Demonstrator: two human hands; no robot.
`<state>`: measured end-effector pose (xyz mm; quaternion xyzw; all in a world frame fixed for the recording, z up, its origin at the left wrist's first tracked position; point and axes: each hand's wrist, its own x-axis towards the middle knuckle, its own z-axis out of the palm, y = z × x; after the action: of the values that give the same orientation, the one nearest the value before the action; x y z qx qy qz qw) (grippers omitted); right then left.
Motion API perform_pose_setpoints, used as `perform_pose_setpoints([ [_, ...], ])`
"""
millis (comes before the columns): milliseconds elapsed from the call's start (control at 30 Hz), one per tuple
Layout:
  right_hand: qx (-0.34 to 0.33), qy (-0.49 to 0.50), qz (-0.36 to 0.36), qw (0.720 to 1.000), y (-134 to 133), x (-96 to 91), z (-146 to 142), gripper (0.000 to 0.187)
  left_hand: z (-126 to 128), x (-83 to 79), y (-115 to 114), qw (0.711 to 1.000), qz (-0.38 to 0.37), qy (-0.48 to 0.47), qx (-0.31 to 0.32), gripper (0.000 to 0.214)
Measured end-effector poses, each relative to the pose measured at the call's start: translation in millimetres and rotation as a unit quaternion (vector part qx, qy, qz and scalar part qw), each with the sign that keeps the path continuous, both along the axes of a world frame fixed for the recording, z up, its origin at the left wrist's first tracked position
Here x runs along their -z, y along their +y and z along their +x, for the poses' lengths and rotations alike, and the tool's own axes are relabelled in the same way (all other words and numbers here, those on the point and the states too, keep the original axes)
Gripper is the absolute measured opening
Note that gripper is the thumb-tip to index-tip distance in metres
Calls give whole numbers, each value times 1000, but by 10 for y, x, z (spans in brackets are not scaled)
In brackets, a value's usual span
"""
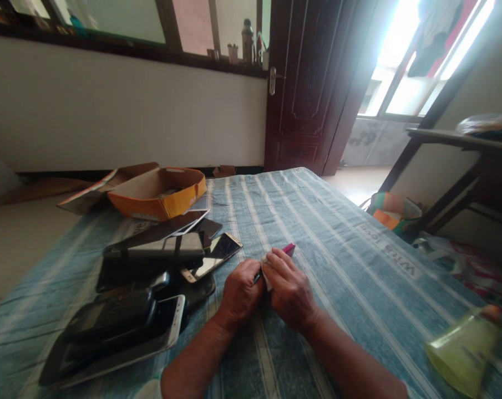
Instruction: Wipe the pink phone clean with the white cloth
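In the middle of the head view, my left hand (pixel 243 288) is closed around the near end of a small pink-edged phone (pixel 290 249). My right hand (pixel 290 285) presses a white cloth or tissue (pixel 268 275) against it, fingers folded over the top. Most of the phone is covered by my hands; its pink far end sticks out past my right fingers. To the left of my hands lies a pile of phones and tablets, among them a gold-framed phone (pixel 217 256), a white-edged tablet (pixel 173 327) and a black device (pixel 113 316).
A striped blue cloth (pixel 338 266) covers the surface. Behind the pile stands an open orange cardboard box (pixel 151 205). A yellowish translucent bottle (pixel 462 352), blurred, is at the lower right. Farther back are a dark door (pixel 309 83) and a side table (pixel 462 138).
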<state>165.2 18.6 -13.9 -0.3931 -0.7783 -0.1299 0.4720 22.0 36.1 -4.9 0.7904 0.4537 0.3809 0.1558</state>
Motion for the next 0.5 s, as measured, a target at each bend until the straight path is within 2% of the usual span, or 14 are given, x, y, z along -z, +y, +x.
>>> perform_pose_setpoints([
  [233,49,-3,-12,999,65,-19,132,44,2,17,3,1000,-11,9,3,15],
  [500,130,38,-37,990,238,58,398,44,8,2,4,999,-15,28,-1,11],
])
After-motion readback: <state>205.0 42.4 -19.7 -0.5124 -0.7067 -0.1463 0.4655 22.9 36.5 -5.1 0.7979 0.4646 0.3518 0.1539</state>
